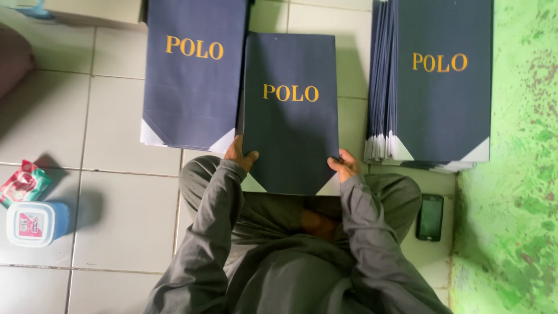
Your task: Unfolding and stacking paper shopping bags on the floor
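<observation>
Two bare hands gripped one flat, dark navy paper bag with gold lettering (290, 110), held upright over the person's lap above the white tiled floor (116, 192). The left hand (240, 154) clasped the bag's lower left edge, thumb on the front face and the other fingers hidden behind it. The right hand (344, 165) pinched the lower right edge in the same way, fingers curled round the side. Both grey sleeves (209, 232) reached forward from the crossed legs.

A second navy paper bag of the same kind (192, 75) lay flat on the floor just beside the held one, partly tucked behind its left edge. A thick stack of identical navy bags (442, 87) rested near the floor's right edge, against the green painted wall (517, 174). A black phone (430, 217) lay on the tiles below that stack, close to the person's right knee. Near the floor's left edge sat a blue-lidded plastic tub (36, 223) touching a red and green packet (22, 181).
</observation>
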